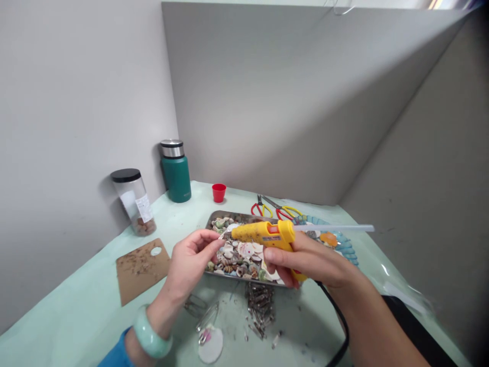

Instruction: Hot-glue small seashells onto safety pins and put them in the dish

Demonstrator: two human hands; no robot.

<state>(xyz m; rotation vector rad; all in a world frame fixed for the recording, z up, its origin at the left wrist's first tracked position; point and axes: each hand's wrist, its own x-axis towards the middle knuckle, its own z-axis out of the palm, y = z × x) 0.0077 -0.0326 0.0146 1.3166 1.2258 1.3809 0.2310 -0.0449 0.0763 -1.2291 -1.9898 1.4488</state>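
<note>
My right hand (315, 257) is wrapped round the handle of a yellow hot glue gun (254, 232). A long translucent glue stick (334, 228) sticks out of its back end. My left hand (193, 257) is closed in a pinch on a small whitish piece (221, 236), too small to name, right at the gun's nozzle. Below both hands lies a metal tray (229, 276) full of seashells (240, 255). In front of the tray are a heap of metal safety pins (261, 306) and a white disc (211, 346) with a large pin (208, 316) beside it.
A brown board (141, 270) lies at left, near a lidded jar (135, 204) and a green bottle (176, 176). A red cup (219, 192), scissors (282, 208) and a blue scalloped dish (347, 250) stand behind. The gun's black cord (342, 316) hangs by my right forearm.
</note>
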